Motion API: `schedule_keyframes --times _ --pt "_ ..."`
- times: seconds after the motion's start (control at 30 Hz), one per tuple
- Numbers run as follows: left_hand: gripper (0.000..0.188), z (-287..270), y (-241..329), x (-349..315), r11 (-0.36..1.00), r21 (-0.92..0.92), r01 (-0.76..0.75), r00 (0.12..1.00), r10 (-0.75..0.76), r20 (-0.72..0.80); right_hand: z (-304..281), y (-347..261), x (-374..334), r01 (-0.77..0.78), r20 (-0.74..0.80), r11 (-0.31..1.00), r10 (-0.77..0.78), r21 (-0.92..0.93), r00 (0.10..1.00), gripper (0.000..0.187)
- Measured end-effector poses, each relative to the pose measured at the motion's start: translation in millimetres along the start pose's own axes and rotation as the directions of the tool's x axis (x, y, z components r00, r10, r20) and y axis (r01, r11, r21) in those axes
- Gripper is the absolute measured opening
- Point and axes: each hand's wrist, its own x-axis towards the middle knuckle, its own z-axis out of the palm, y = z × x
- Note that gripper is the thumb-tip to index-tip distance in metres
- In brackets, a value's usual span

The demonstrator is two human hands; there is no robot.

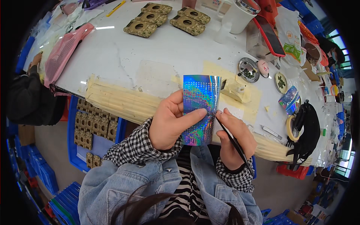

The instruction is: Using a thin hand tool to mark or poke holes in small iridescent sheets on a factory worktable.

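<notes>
My left hand [167, 123] grips a shiny, rainbow-blue holographic sheet [198, 93] with rows of small rectangular marks. Its thumb presses flat across the sheet's face, above the table's near edge. In my right hand [238, 137] is a pair of slim black tweezers [233, 140], pinched between thumb and fingers. The tips of the tweezers meet the sheet's right edge; whether they hold a piece of it is too small to tell. Just beyond the sheet, a block wrapped in yellowish tape [240, 92] rests on the table.
Several camouflage-patterned parts with round holes [150, 17] lie at the back, and more fill a blue crate [71, 138] at lower left. A metal dish [248, 70], white mug [240, 17], red-cased phone [270, 35] and tape roll [291, 127] are on the right. A pink mesh basket [67, 52] stands left.
</notes>
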Motion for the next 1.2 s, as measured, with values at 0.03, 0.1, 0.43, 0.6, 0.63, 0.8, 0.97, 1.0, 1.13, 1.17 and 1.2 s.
schedule_keyframes --times 0.03,0.1,0.43,0.6,0.63,0.8,0.97,1.0,1.13,1.17,1.2 --pt "0.031 0.4 0.1 -0.1 1.0 0.003 -0.003 1.0 0.003 -0.004 -0.1 -0.1 0.3 -0.002 0.002 1.0 0.002 -0.003 1.0 0.032" --pt "0.031 1.1 0.6 -0.9 1.0 0.015 -0.011 1.0 0.012 -0.009 -0.1 -0.4 0.2 -0.005 0.003 1.0 0.005 -0.009 1.0 0.032" --pt "0.033 2.1 1.5 -1.2 0.999 0.04 -0.036 0.999 0.036 -0.001 -1.4 -2.5 -0.2 -0.017 0.006 0.999 0.017 -0.028 1.0 0.031" --pt "0.033 1.3 1.3 -1.1 0.998 0.042 -0.037 0.999 0.037 -0.002 -1.0 -3.4 0.7 -0.016 0.004 1.0 0.016 -0.016 1.0 0.031" --pt "0.033 1.5 1.5 -0.9 0.998 0.04 -0.039 0.999 0.038 0.003 -1.4 -3.3 0.5 -0.019 0.005 1.0 0.019 -0.016 1.0 0.031" --pt "0.034 0.8 2.0 -1.0 0.999 0.034 -0.037 0.999 0.037 0.009 -1.5 -4.1 1.7 -0.023 0.01 1.0 0.023 -0.017 1.0 0.031" --pt "0.035 1.5 1.8 -0.8 0.999 0.024 -0.043 0.999 0.043 0.01 -1.1 -3.7 2.2 -0.021 0.002 1.0 0.021 -0.003 1.0 0.03" --pt "0.036 1.1 1.7 -0.9 0.999 0.022 -0.043 0.999 0.043 0.009 -0.8 -3.8 2.2 -0.022 0.004 1.0 0.022 -0.001 1.0 0.03" --pt "0.037 0.3 1.1 -0.9 0.999 0.022 -0.041 0.999 0.041 0.007 -0.6 -2.7 0.5 -0.033 0.003 0.999 0.033 0.01 0.999 0.03" --pt "0.037 0.4 1.0 -0.8 0.999 0.024 -0.04 0.999 0.04 0.008 -0.8 -2.4 -0.2 -0.038 0.0 0.999 0.038 0.012 0.999 0.03" --pt "0.037 0.0 0.7 -0.7 0.999 0.026 -0.04 0.999 0.04 0.007 -0.8 -2.6 -0.3 -0.042 0.003 0.999 0.042 0.009 0.999 0.031"
